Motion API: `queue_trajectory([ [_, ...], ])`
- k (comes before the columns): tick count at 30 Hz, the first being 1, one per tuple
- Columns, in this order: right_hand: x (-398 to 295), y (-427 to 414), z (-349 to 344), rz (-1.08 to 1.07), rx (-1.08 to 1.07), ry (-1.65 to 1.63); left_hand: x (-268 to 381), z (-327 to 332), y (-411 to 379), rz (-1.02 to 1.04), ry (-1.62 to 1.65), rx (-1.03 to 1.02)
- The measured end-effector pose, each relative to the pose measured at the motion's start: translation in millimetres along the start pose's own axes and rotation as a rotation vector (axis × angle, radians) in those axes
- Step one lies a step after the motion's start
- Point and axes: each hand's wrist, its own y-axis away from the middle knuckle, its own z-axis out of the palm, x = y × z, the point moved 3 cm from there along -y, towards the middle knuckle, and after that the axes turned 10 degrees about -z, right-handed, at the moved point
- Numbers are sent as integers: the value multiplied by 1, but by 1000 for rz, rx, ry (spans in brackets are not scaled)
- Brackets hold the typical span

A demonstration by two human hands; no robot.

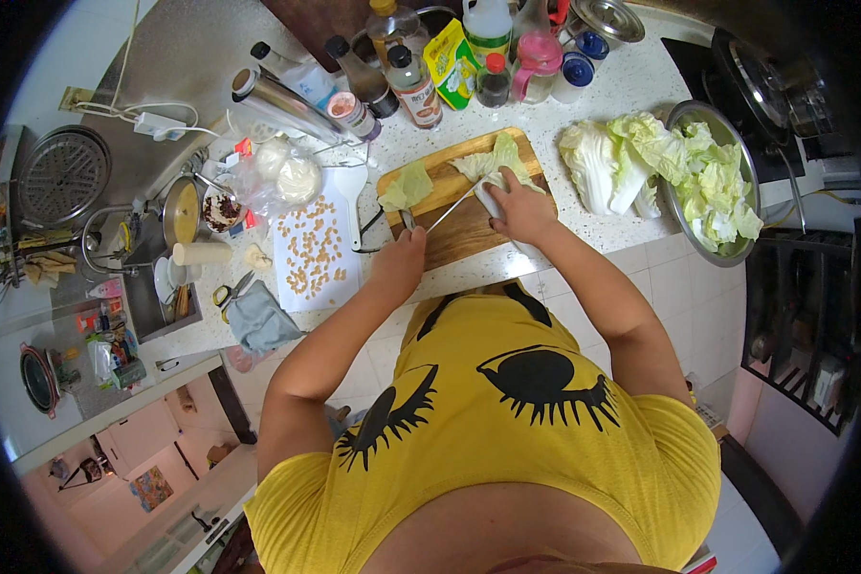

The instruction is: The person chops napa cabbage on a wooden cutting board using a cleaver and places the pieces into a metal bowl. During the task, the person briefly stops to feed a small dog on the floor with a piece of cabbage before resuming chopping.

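A wooden cutting board [448,247] lies on the speckled counter before me. My left hand [400,260] grips a kitchen knife [450,209], its blade slanting up to the right towards a cabbage leaf. With spread fingers, my right hand [522,212] presses that napa cabbage leaf [489,197] onto the board's right part. Another leaf piece [407,188] rests at the board's upper left, and more leaf [501,154] lies beyond my right fingers. To the right are a napa cabbage [603,165] and a steel bowl [752,183] holding torn leaves.
Left of the board are a white spatula [353,194], a white sheet [283,283] with scattered nuts or beans, bagged dough-like balls [298,179], scissors [233,290] and a grey cloth [262,319]. Bottles [416,93] and jars line the back. A cooktop [696,64] is at the far right.
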Motion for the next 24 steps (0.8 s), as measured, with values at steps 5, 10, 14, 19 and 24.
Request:
queue_trajectory([
  [5,5,1,8,-11,42,0,-8,-1,11,-45,70,4],
  [10,4,4,5,-21,27,1,-17,10,16,-163,215,36],
  [14,5,5,3,-14,11,0,-14,12,24,-135,269,104],
  [19,4,5,0,-9,-14,2,-8,8,21,-163,311,84],
  [24,3,6,-2,6,-26,-7,3,4,9,-92,267,123],
])
